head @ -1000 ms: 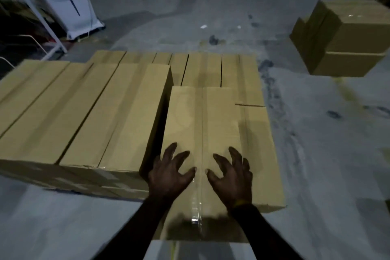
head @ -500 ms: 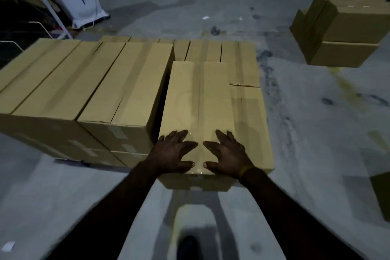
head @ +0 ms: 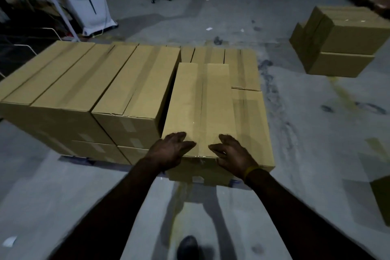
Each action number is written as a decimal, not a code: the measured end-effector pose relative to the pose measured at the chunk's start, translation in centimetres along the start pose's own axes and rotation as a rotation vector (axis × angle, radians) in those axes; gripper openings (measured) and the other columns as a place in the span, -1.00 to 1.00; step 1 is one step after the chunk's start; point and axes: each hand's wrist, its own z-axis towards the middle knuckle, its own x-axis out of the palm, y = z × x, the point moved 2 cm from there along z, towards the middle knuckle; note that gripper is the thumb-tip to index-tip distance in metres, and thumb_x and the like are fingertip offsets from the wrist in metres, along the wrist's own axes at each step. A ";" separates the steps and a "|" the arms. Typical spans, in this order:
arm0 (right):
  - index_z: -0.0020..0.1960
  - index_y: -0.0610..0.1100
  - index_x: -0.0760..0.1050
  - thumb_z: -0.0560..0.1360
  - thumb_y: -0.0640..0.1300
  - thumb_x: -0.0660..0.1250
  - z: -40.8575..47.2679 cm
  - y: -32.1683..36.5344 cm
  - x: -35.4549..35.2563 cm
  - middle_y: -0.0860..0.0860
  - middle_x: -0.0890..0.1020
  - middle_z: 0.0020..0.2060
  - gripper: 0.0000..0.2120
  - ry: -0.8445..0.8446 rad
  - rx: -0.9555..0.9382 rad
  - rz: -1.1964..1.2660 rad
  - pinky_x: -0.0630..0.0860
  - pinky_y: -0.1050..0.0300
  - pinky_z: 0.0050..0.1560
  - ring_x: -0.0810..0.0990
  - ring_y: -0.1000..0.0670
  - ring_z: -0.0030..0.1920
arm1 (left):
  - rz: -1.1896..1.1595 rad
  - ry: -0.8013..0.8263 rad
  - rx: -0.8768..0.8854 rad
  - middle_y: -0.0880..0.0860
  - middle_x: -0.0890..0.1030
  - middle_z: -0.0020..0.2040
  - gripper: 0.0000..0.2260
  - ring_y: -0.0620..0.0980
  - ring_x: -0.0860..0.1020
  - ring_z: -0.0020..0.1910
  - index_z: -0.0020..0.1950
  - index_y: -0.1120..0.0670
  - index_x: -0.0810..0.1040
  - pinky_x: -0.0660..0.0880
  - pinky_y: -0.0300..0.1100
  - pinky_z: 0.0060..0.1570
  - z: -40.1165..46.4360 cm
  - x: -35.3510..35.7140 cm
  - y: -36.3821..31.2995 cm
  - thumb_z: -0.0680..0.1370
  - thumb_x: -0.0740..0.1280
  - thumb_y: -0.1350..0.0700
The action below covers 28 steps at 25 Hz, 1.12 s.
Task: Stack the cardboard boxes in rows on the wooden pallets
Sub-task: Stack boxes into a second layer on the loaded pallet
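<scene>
Both hands' fingers [head: 179,135] spread flat on box [head: 202,107]; pallet hidden beneath

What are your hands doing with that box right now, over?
Left hand and right hand open, pressing near end of box. Box lies beside taller row. Dark gap between them. Nothing in the way.

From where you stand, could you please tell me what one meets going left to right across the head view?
White air cooler → tall stacked boxes → left hand → right hand → separate box pile.
</scene>
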 end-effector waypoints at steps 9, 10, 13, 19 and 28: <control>0.38 0.07 0.49 0.51 -0.17 0.39 4.9 0.8 0.3 -0.10 0.27 0.51 -0.54 -0.042 -0.015 0.112 0.28 -0.07 0.47 0.22 -0.08 0.51 | -0.077 -0.003 0.017 0.01 0.18 0.57 -0.39 0.03 0.29 0.47 0.51 -0.20 0.29 0.42 -0.09 0.29 3.6 -0.5 6.8 0.53 0.39 0.14; 0.38 0.06 0.49 0.52 -0.17 0.39 5.2 0.8 0.1 -0.10 0.27 0.51 -0.55 -0.042 -0.016 0.109 0.28 -0.07 0.47 0.22 -0.08 0.51 | -0.072 -0.013 0.012 0.01 0.20 0.57 -0.41 0.03 0.32 0.45 0.51 -0.20 0.30 0.42 -0.08 0.28 3.8 -0.8 7.2 0.53 0.39 0.12; 0.38 0.06 0.49 0.52 -0.19 0.38 6.3 0.6 -0.2 -0.09 0.28 0.51 -0.55 -0.042 -0.013 0.112 0.28 -0.05 0.46 0.24 -0.08 0.50 | 0.008 -0.009 -0.024 -0.01 0.20 0.57 -0.43 0.02 0.34 0.44 0.52 -0.22 0.27 0.35 0.07 0.37 4.5 -1.3 8.3 0.55 0.37 0.03; 0.36 0.05 0.52 0.50 -0.22 0.39 8.1 0.2 -0.5 -0.10 0.30 0.49 -0.55 -0.044 -0.007 0.146 0.35 -0.07 0.42 0.31 -0.10 0.47 | -0.060 0.015 -0.104 -0.02 0.17 0.58 -0.41 0.05 0.34 0.44 0.52 -0.20 0.27 0.38 0.08 0.35 5.8 -1.5 10.0 0.54 0.42 0.00; 0.34 0.04 0.53 0.49 -0.22 0.40 9.8 -0.3 -1.1 -0.09 0.33 0.47 -0.56 -0.087 0.024 0.136 0.37 -0.11 0.39 0.32 -0.09 0.45 | -0.049 -0.044 -0.111 0.01 0.21 0.57 -0.43 0.07 0.33 0.44 0.52 -0.19 0.29 0.43 0.01 0.28 7.7 -1.8 10.0 0.56 0.40 0.02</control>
